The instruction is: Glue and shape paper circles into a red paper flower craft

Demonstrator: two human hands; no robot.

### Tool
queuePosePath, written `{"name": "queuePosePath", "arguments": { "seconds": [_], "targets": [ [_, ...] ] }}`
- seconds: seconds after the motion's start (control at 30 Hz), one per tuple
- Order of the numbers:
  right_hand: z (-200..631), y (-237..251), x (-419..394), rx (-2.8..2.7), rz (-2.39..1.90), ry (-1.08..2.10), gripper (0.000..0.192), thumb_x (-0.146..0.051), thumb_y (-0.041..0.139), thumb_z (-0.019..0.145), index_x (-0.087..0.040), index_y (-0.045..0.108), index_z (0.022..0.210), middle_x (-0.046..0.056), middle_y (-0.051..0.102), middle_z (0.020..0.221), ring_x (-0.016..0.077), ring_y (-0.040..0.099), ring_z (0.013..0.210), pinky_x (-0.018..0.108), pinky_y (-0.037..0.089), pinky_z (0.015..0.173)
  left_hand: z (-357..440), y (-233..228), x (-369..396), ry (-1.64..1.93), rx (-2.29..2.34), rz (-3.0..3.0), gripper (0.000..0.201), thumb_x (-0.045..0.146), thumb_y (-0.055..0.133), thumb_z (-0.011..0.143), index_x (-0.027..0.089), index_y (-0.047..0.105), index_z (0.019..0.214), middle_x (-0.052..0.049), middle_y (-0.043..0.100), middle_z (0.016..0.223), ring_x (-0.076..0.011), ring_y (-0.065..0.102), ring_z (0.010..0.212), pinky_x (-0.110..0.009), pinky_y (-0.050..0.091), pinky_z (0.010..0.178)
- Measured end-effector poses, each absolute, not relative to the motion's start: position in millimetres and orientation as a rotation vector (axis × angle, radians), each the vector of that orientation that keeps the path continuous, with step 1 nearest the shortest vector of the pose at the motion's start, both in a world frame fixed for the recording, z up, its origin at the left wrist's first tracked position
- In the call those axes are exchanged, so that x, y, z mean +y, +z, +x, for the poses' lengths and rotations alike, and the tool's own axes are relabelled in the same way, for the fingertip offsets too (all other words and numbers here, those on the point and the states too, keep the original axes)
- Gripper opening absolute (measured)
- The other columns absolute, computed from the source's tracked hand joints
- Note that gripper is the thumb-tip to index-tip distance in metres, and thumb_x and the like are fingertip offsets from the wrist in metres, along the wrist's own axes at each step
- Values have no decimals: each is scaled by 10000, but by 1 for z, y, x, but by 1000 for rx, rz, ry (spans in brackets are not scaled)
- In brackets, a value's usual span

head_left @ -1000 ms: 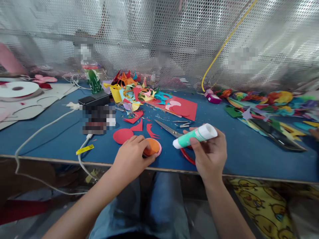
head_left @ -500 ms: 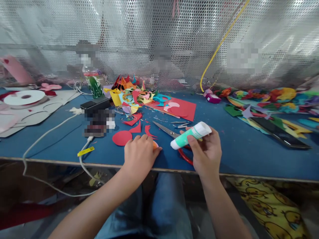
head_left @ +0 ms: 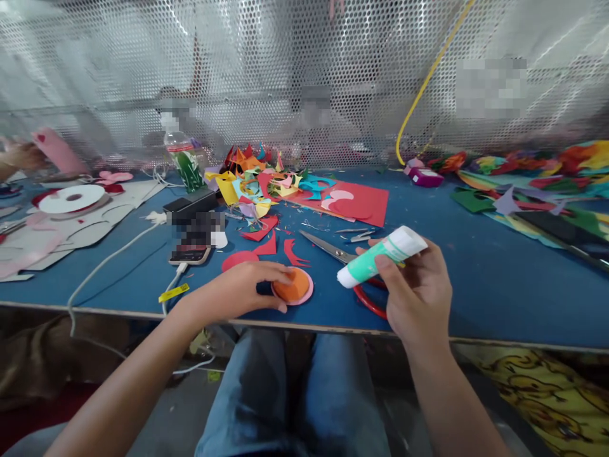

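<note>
Near worktop (head_left: 476, 298) edge: left hand (head_left: 238, 289) resting fingertips on orange disc (head_left: 291, 284), pinning it flat atop pink disc (head_left: 307, 297); right hand (head_left: 419, 292) gripping glue stick (head_left: 380, 256), tip tilting discward. Beyond: scissors (head_left: 333, 251) lying idle, paper scraps (head_left: 261, 184) piling up.

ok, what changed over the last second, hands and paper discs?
Left hand slid back off the orange disc, which half a second ago it covered; only fingertips touch its left edge now, so the pink disc under it shows again. Right hand keeps its grip on the glue stick. Scissors unmoved.
</note>
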State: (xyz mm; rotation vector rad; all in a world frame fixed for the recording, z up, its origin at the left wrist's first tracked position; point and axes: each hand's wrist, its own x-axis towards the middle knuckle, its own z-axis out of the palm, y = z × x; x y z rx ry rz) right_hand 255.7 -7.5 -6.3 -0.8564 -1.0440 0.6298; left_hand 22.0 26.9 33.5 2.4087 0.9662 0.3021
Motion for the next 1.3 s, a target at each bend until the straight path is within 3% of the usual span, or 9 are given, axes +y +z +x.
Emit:
{"name": "queuePosePath", "arguments": {
  "seconds": [0.37, 0.67, 0.93, 1.07, 1.3],
  "targets": [
    [257, -8, -5, -1001, -804, 625, 333, -274, 684, 726, -259, 542, 1026, 8, 641, 932, 204, 675, 785, 399, 569, 719, 29, 22, 31, 500, 911, 2450, 196, 268, 524, 851, 183, 678, 937, -69, 669, 1038, -176, 606, 972, -280, 453, 860],
    [254, -7, -6, -971, -768, 619, 315, -235, 682, 722, -269, 568, 1013, 9, 654, 925, 193, 670, 753, 378, 580, 678, 44, 27, 12, 726, 815, 1725, 240, 330, 536, 847, 138, 655, 766, -41, 668, 826, -130, 590, 794, -231, 455, 745],
    [253, -6, -6, -956, -770, 605, 310, -239, 684, 719, -275, 577, 1008, 15, 655, 915, 203, 668, 772, 370, 584, 641, 43, 28, 5, 742, 691, 1524, 247, 320, 524, 861, 145, 638, 730, -15, 634, 726, -109, 577, 708, -243, 453, 714],
    [254, -7, -5, -957, -759, 601, 306, -238, 685, 721, -266, 575, 1006, 21, 655, 913, 203, 668, 774, 355, 588, 617, 42, 27, 4, 733, 773, 1640, 268, 341, 495, 871, 146, 619, 736, -21, 627, 737, -122, 575, 722, -255, 452, 711],
    [259, -12, -5, -1000, -775, 614, 343, -233, 667, 743, -273, 549, 1063, 27, 651, 969, 202, 664, 780, 371, 579, 651, 45, 13, 14, 634, 1133, 2372, 140, 265, 563, 819, 183, 619, 917, -46, 642, 929, -179, 562, 869, -307, 426, 795]
  ]
}}
